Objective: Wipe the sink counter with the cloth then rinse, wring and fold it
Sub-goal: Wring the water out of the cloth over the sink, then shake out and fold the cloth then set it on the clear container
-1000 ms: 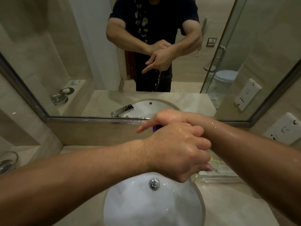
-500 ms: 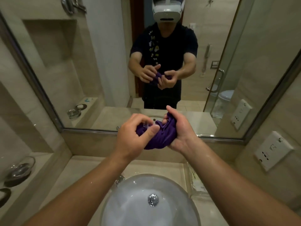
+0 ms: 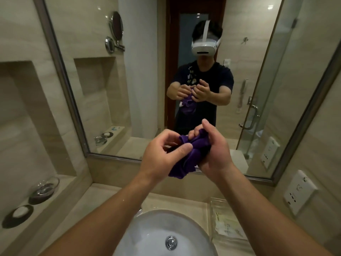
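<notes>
Item: purple cloth (image 3: 190, 157), bunched and creased, held in the air between both hands, above the back edge of the sink basin (image 3: 147, 235) and in front of the mirror (image 3: 140, 74). Left hand (image 3: 158, 156): fingers curled round the cloth's upper left edge, thumb laid flat across its near face, pinching the fabric. Right hand (image 3: 216, 152): palm against the cloth's right side, fingers (image 3: 193, 133) hooked over the top fold and gripping it, thumb raised upright and clear of the fabric. A loose tail of the cloth hangs below the hands, between the two wrists, touching neither basin nor counter (image 3: 86, 209). Basin: white, oval, set into the beige counter, with a metal drain (image 3: 171, 242) at its centre. Right of the basin, on the counter's right side: a clear tray (image 3: 227, 226) holding pale packets. Left ledge, beside the counter's left edge: a glass dish (image 3: 44, 189) and, nearer, a dark round dish (image 3: 17, 216) with a white piece on it. Right wall: white wall socket (image 3: 299, 191).
</notes>
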Tool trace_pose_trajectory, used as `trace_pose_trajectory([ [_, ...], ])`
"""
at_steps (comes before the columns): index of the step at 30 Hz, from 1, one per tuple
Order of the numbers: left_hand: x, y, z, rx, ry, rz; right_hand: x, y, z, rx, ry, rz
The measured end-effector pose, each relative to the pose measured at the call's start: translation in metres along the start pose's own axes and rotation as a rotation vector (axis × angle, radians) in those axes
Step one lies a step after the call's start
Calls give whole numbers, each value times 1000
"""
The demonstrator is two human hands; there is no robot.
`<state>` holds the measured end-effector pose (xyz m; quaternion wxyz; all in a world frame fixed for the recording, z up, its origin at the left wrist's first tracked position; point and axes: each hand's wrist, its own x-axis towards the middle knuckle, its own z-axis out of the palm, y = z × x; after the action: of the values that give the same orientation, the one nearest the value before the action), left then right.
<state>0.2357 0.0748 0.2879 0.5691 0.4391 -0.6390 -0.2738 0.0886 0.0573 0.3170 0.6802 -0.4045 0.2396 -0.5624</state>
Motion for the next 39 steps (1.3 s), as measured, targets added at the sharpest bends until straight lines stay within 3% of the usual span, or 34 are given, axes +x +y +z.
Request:
trace_pose_trajectory([
  [5,1,32,5,-17,103,164,-21,-15,13,-266,-43,-72],
  [10,17,60,-11,-259,181,-103,-31,-27,22,-549,109,-157],
  [15,23,85,-30,-155,194,-127,-43,-47,48,-947,193,-377],
  [17,25,103,-41,-164,134,-99,-51,-59,69,-1092,233,-485],
  [19,27,125,-54,-186,47,-55,-63,-78,94,-1078,243,-522],
  [23,18,177,-76,-345,-130,55,-90,-119,140,-1058,107,-406],
  [25,14,198,-86,-415,-323,70,-103,-139,153,-1056,56,-347],
  [28,18,211,-104,-330,-591,86,-122,-172,160,-1070,-162,-214],
  [31,22,225,-115,-168,-702,126,-141,-193,158,-1198,-210,-122],
  [35,23,248,-113,438,-543,330,-159,-204,158,-1534,-96,-61],
  [39,25,261,-111,488,-400,392,-176,-213,155,-1685,12,-69],
])
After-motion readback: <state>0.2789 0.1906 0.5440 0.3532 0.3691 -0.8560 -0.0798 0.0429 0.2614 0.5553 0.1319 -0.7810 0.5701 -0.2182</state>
